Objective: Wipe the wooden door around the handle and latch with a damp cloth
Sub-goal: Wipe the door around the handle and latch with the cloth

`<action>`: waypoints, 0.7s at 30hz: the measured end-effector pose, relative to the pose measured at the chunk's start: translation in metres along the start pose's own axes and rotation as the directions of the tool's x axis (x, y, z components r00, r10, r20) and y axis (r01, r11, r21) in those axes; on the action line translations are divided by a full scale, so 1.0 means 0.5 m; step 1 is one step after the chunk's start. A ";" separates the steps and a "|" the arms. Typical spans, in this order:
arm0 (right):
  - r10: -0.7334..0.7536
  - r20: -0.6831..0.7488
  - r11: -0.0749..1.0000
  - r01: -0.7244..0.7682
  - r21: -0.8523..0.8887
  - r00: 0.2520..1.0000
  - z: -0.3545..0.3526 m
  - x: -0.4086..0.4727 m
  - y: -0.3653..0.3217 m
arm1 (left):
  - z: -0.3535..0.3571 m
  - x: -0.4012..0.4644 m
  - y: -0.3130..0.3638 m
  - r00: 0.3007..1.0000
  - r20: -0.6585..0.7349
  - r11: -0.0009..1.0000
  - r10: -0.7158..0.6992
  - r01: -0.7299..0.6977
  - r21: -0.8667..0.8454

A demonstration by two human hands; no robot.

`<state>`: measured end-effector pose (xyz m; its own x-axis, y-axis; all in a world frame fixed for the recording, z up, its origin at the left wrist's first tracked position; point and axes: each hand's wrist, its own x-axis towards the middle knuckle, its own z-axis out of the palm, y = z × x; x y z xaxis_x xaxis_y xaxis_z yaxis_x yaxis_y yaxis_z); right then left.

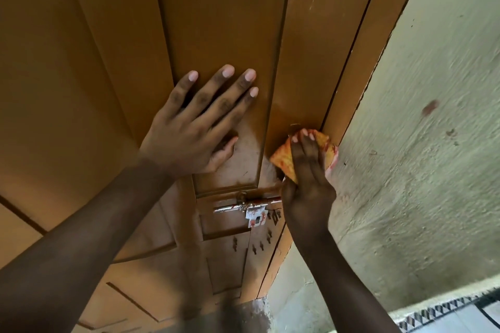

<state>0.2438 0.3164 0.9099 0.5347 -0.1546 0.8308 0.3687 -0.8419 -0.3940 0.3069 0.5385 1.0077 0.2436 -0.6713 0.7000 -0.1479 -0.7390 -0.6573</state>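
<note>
Left hand (189, 127) flat, open on brown wooden door (221, 21); right hand (305, 170) grips orange cloth (284, 159), risking snagging on metal latch (243, 207).

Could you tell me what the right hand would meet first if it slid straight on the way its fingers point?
Probably nothing but bare brown wooden door: the right hand, pressing the orange cloth, points up the stile, which looks free. The door's edge runs close alongside.

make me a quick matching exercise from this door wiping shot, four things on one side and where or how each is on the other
Things:
1. left hand
2. right hand
3. cloth
4. latch bolt

States:
A. orange, bunched at the door's edge
B. metal, lying across the door below both hands
C. spread flat on the door panel
D. pressing the cloth on the wood

Pairs: 1-C, 2-D, 3-A, 4-B
</note>
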 end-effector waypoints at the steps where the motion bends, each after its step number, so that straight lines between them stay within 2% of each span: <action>1: 0.054 -0.032 0.999 -0.054 0.003 0.998 0.010 0.009 -0.013 | 0.000 0.000 0.000 1.000 0.005 1.000 0.002 -0.002 0.002; 3: 0.064 -0.040 0.998 -0.065 -0.017 0.997 0.021 0.015 -0.021 | 0.000 -0.001 0.001 1.000 0.012 1.000 0.007 -0.007 0.002; 6: -0.055 0.014 0.998 0.055 -0.040 0.998 0.012 -0.015 0.000 | 0.000 0.000 0.002 1.000 0.018 1.000 0.008 -0.008 0.000; 7: -0.027 0.009 0.999 0.027 -0.024 1.000 0.010 -0.038 0.008 | 0.000 -0.001 0.003 1.000 0.019 1.000 0.006 -0.006 0.001; 9: 0.186 -0.053 0.981 -0.183 0.060 0.981 0.010 -0.075 0.004 | 0.001 -0.001 0.002 1.000 0.018 1.000 -0.002 0.002 0.009; 10: 0.322 -0.074 0.942 -0.311 0.125 0.944 0.013 -0.079 -0.009 | 0.001 -0.001 0.002 1.000 0.014 1.000 -0.005 0.005 0.014; 12: 0.567 -0.076 0.809 -0.537 0.239 0.820 0.025 -0.062 -0.038 | -0.001 -0.001 0.004 1.000 0.019 1.000 0.000 -0.001 0.019; 14: 0.684 -0.090 0.712 -0.637 0.294 0.724 0.039 -0.039 -0.061 | -0.001 0.000 0.006 1.000 0.028 1.000 0.007 -0.007 0.008; 17: 0.644 -0.124 0.750 -0.590 0.298 0.755 0.047 -0.051 -0.097 | -0.002 -0.001 0.005 1.000 0.026 1.000 -0.002 0.002 -0.002; 18: 0.657 -0.115 0.736 -0.599 0.316 0.745 0.049 -0.070 -0.101 | -0.002 -0.001 0.005 1.000 0.024 1.000 -0.002 0.002 -0.002; 19: 0.707 -0.102 0.686 -0.642 0.342 0.700 0.048 -0.082 -0.101 | -0.001 -0.001 0.005 1.000 0.019 1.000 -0.001 0.001 0.001; 21: 0.863 -0.045 0.476 -0.781 0.403 0.503 0.048 -0.065 -0.100 | -0.001 0.000 0.005 1.000 0.013 1.000 -0.005 0.005 0.006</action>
<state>0.2262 0.3759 0.8933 0.5531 -0.8276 0.0955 0.0646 -0.0717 -0.9953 0.3059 0.5365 1.0062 0.2572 -0.6665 0.6998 -0.1405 -0.7422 -0.6553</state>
